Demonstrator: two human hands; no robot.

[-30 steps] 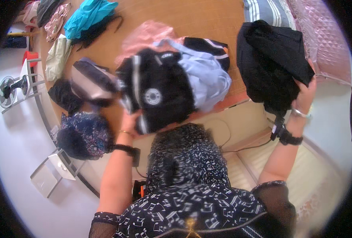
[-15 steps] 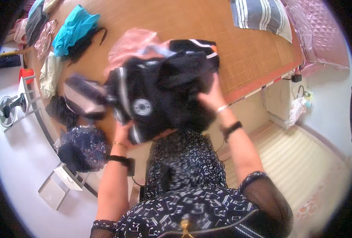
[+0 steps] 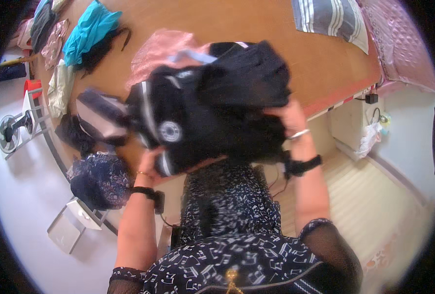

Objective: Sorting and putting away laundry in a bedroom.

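Observation:
A black jacket (image 3: 217,132) with white stripes and a round white emblem is bunched in front of me at the near edge of the wooden surface (image 3: 227,19). My left hand (image 3: 151,164) grips its lower left corner, the fingers partly hidden by the cloth. At the jacket's right side my right hand (image 3: 290,117) holds a dark fold, slightly blurred. Behind the jacket lies a pink garment (image 3: 161,46), with a strip of pale blue cloth (image 3: 193,57) between them.
Left of the jacket are a grey and dark folded cloth (image 3: 102,117), a dark patterned bundle (image 3: 100,179) and a cream cloth (image 3: 60,90). A turquoise garment (image 3: 90,32) lies farther back. At the far right is a striped grey cloth (image 3: 330,19); a fan (image 3: 14,130) stands left.
My right hand has moved right and drawn its side of the black jacket outward and up. The left hand stays at its corner with little movement.

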